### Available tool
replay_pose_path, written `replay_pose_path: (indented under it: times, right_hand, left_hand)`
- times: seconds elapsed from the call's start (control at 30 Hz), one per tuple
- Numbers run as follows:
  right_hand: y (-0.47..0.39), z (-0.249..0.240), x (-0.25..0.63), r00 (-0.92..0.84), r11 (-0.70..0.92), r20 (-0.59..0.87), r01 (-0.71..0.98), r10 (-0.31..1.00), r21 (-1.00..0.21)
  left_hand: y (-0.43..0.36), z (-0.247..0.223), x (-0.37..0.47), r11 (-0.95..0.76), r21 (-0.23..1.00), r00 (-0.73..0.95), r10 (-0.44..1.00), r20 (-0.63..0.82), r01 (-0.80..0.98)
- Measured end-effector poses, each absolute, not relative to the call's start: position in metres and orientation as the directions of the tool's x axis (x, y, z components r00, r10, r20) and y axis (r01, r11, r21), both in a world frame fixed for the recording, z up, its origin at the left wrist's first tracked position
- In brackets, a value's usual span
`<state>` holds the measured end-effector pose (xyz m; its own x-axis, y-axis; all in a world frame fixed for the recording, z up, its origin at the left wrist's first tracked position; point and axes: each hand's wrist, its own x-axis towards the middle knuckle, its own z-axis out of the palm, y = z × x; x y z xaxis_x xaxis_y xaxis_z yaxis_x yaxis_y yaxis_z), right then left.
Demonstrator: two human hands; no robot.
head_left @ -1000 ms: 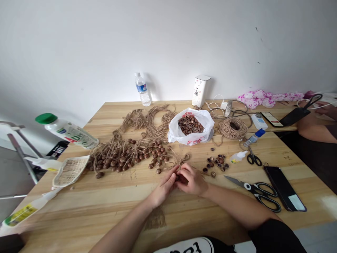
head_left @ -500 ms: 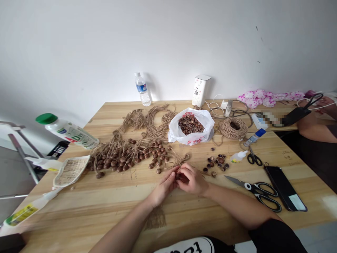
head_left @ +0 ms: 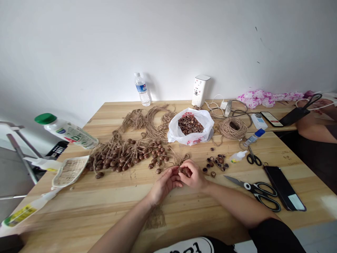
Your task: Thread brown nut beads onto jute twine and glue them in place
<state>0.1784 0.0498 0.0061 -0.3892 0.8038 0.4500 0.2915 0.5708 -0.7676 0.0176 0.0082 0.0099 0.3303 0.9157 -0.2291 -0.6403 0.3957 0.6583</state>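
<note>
A round brown nut (head_left: 180, 170) sits between my two hands above the front middle of the table. My right hand (head_left: 194, 178) pinches it between thumb and forefinger. From the other side, the thumb and forefinger of my left hand (head_left: 163, 184) close against it, with the lower fingers curled loosely underneath. Just beyond my fingers lie twine strands (head_left: 179, 160). Many brown nuts on twine (head_left: 122, 158) are heaped to the left. Loose half shells (head_left: 217, 161) lie to the right, and a white plastic bag (head_left: 173, 131) full of shells stands behind.
Large scissors (head_left: 254, 189), a phone (head_left: 284, 189), small scissors (head_left: 254, 158) and a glue bottle (head_left: 238, 156) lie right. A twine coil (head_left: 233, 128) is farther back. Left are a green-capped bottle (head_left: 71, 133) and a woven-looking tray (head_left: 70, 172). Another person's arm (head_left: 316, 124) is far right.
My fingers have parted somewhat, and the brown nut between them shows more clearly. My left hand's lower fingers have loosened. The things on the table have stayed put.
</note>
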Motion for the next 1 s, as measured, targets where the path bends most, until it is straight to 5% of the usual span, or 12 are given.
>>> replay_pose_path:
  times: [0.27, 0.67, 0.8, 0.9, 1.0]
  right_hand:
    - [0.079, 0.012, 0.173, -0.184, 0.455, 0.417, 0.401, 0.890, -0.795]
    - [0.082, 0.024, 0.182, -0.138, 0.519, 0.517, 0.448, 0.845, -0.728]
    - [0.043, 0.045, 0.176, -0.476, 0.760, 0.592, 0.411, 0.650, -0.504]
    - [0.016, 0.046, 0.166, -0.759, 0.897, 0.478, 0.362, 0.442, -0.254]
    - [0.010, 0.050, 0.168, -0.821, 0.901, 0.370, 0.402, 0.434, -0.166]
  left_hand:
    - [0.008, 0.009, 0.016, 0.397, 0.701, 0.336, 0.912, -0.234, -0.592]
    - [0.004, 0.012, 0.017, 0.403, 0.753, 0.360, 0.903, -0.235, -0.521]
    - [0.002, 0.003, 0.014, 0.388, 0.819, 0.386, 0.895, -0.224, -0.424]
    - [0.000, -0.002, 0.011, 0.264, 0.906, 0.303, 0.939, -0.163, -0.332]
    - [-0.002, -0.001, 0.013, 0.223, 0.930, 0.285, 0.949, -0.138, -0.293]
